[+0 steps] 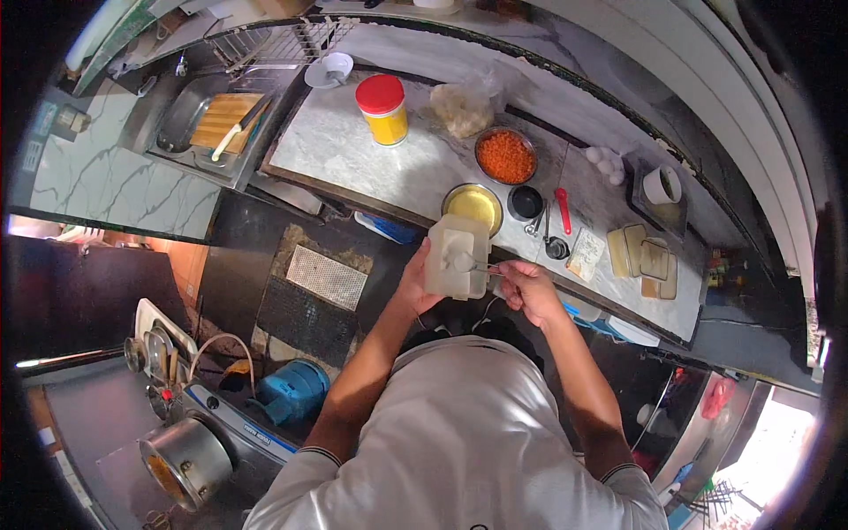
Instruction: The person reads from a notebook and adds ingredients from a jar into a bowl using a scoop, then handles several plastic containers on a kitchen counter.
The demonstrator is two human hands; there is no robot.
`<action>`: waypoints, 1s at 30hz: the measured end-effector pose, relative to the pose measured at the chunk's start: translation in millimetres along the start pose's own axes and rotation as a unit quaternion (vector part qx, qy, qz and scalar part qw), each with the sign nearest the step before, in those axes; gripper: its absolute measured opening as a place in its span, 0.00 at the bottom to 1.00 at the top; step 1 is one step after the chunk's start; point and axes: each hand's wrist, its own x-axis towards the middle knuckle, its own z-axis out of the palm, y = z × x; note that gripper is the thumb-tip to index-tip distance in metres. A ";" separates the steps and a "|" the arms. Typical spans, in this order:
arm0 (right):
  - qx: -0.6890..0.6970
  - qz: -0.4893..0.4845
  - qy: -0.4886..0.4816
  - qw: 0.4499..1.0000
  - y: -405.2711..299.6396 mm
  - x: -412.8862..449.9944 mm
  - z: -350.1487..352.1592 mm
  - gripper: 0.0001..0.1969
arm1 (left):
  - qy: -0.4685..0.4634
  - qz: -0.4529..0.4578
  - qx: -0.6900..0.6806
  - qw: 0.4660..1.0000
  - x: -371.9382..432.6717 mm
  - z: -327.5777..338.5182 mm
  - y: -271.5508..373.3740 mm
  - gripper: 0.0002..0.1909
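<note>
My left hand (416,279) grips the side of a translucent plastic container (440,281), held tilted in front of me at the counter's edge. White contents show inside it. In my right hand (527,288) is the thin handle of a measuring spoon (466,262), whose bowl is in the container and seems to hold something white. Just beyond the container stands a metal bowl of yellow liquid (473,204), partly hidden by it. A bowl of chopped orange carrot (507,156) sits farther back. Beside the yellow bowl are a black cup (525,202) and a red measuring spoon (562,211).
On the counter (318,142) stand a yellow canister with a red lid (381,109), a plastic bag of food (464,109), eggs (604,163) and several lidded containers (641,255). A knife (240,129) lies on a cutting board at the sink. Behind left are a stove pot (189,464) and blue gas cylinder (291,391).
</note>
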 end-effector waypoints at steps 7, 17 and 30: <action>0.030 -0.025 0.018 0.999 -19.7 19.5 -9.4 0.13 | 0.001 0.035 0.003 0.999 -3.9 -4.8 4.4 0.36; -0.488 -0.503 0.212 0.681 0.8 117.7 -26.4 0.11 | 0.004 0.029 -0.049 0.998 -14.9 -13.6 14.7 0.36; -0.717 -0.436 0.119 0.531 -9.2 34.9 40.4 0.09 | -0.014 -0.007 0.073 0.997 -2.6 -5.5 16.0 0.38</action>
